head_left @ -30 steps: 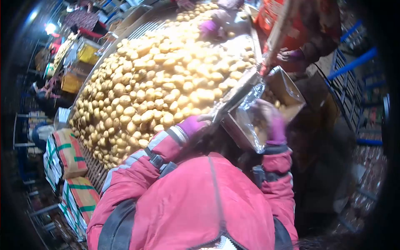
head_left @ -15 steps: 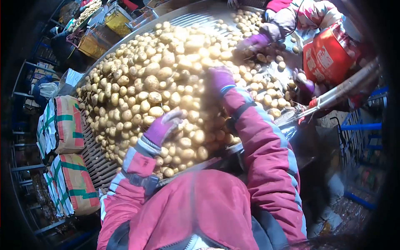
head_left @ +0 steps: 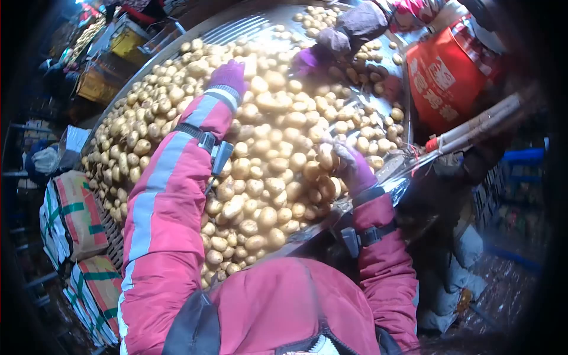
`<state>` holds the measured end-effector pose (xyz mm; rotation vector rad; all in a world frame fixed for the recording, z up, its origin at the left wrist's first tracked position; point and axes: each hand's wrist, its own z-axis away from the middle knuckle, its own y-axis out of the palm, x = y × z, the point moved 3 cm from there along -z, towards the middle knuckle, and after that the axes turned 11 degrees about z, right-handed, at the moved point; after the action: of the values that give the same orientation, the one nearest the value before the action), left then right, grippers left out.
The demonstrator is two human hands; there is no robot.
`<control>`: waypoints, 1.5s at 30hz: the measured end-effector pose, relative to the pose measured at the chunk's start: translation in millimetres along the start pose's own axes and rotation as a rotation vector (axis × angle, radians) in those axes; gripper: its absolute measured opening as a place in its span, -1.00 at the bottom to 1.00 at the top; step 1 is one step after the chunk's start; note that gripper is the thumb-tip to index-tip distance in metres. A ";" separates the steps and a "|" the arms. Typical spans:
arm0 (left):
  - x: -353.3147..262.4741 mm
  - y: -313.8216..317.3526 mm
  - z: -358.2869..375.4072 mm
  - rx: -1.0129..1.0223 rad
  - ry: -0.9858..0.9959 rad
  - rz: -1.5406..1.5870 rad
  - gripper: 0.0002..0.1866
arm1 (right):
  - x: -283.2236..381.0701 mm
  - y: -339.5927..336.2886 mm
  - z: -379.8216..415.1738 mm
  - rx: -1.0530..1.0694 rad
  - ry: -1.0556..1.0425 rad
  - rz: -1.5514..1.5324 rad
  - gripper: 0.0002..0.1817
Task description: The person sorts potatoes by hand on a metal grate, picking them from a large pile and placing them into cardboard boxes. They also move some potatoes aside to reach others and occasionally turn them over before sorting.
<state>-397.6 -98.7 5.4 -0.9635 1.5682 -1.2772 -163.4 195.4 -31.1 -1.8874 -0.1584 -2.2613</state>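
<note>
A large heap of potatoes (head_left: 266,160) covers a metal slatted table (head_left: 236,29). My left hand (head_left: 228,77), in a purple glove, reaches to the far part of the heap; its fingers are partly hidden and blurred against the potatoes. My right hand (head_left: 354,165), in a purple glove, is nearer, at the right side of the heap, with its fingers curled against a potato (head_left: 327,157). More potatoes lie close under and beside it.
Across the table a co-worker's purple-gloved hand (head_left: 310,60) touches potatoes beside a red apron (head_left: 441,77). Pole-like bars (head_left: 473,125) stand at right. Filled bags (head_left: 83,214) stand at left; yellow crates (head_left: 127,44) are at upper left.
My left hand has reached forward across the heap. My right hand has drawn back toward me and to the right. The co-worker's far hand has shifted left in view.
</note>
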 end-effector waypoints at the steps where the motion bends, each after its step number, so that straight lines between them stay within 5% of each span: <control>1: -5.2 1.6 -5.2 0.014 -0.013 -0.098 -0.37 | -2.2 0.8 8.4 -0.026 -0.043 0.115 -0.55; 3: -0.9 1.6 -12.4 0.069 -0.073 0.137 -0.34 | 2.3 5.5 26.3 -0.092 -0.119 0.350 -0.59; 6: -40.2 -27.2 24.5 0.040 -0.053 0.522 -0.29 | 7.2 16.4 31.3 -0.106 -0.205 0.388 -0.65; 9: -84.3 -19.4 88.2 0.224 0.065 0.999 -0.23 | 5.6 34.8 27.8 -0.137 -0.270 0.238 -0.57; 12: -161.1 -37.2 170.1 0.415 0.079 0.868 -0.24 | -1.1 50.8 40.5 -0.034 -0.061 -0.164 -0.52; 15: -186.9 -18.8 226.8 0.462 0.147 0.923 -0.24 | -4.9 51.8 79.5 0.066 -0.116 -0.387 -0.66; 17: -207.5 -17.3 251.5 0.703 0.088 1.059 -0.26 | -30.7 33.9 119.3 0.098 -0.263 -0.245 -0.62; 19: -233.4 -13.1 272.9 0.908 -0.019 1.235 -0.32 | -36.4 13.1 176.3 -0.029 -0.448 -0.064 -0.50; 23: -247.0 35.4 307.5 0.925 -0.077 1.280 -0.39 | -36.9 -50.4 274.2 -0.286 -0.589 0.121 -0.38; 27: -276.1 38.1 327.5 1.037 -0.080 1.133 -0.46 | -35.1 -122.0 385.2 -0.807 -0.282 0.328 -0.51; 31: -303.9 26.8 339.3 1.073 -0.054 1.165 -0.43 | -79.0 -215.0 483.3 -1.326 0.079 0.141 -0.53; 36: -291.9 21.3 347.1 1.071 -0.096 1.202 -0.43 | -133.9 -297.9 551.7 -1.644 0.325 0.030 -0.57; 40: -260.6 20.4 344.3 0.950 0.088 1.055 -0.46 | -136.9 -295.7 528.2 -1.470 0.257 -0.049 -0.59; 41: -263.7 6.6 342.5 1.021 -0.042 1.064 -0.46 | -129.3 -283.3 499.6 -1.344 0.203 -0.092 -0.60; 42: -264.0 4.8 341.4 0.827 0.117 1.046 -0.54 | -119.1 -269.6 467.0 -1.221 0.158 -0.132 -0.60; 44: -253.2 -1.9 342.1 0.919 -0.040 1.243 -0.57 | -92.8 -231.7 387.3 -0.955 0.067 -0.182 -0.61; 45: -240.4 9.8 339.4 0.629 0.468 1.025 -0.57 | -77.0 -210.6 347.2 -0.848 0.036 -0.172 -0.62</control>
<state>0.3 22.7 0.3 0.5429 1.4867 -1.1061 138.6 477.6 -34.7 -2.2357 0.7962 -2.7345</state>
